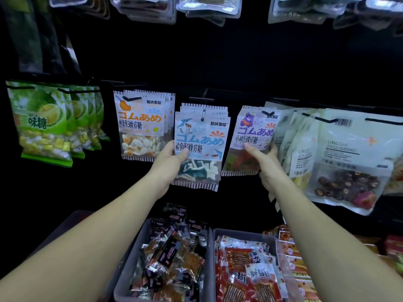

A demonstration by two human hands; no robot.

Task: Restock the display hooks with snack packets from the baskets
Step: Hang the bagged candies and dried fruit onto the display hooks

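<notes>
Hooks of black wire (202, 116) look part-stocked: my left grip (169, 164) holds blue shark-gummy packets (200, 136), my right grip (265, 164) a purple bear-gummy packet (255, 131), grey plastic baskets (128, 262) full below

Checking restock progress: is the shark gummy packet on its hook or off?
On. The hook tip pokes through the hole at the top of the shark packet; the left hand grips its side.

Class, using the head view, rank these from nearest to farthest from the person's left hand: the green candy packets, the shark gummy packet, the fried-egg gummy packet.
1. The shark gummy packet: in the grip of the left hand, on the centre hook.
2. The fried-egg gummy packet: just left of the hand, on the next hook.
3. The green candy packets: far left of the row.
</notes>
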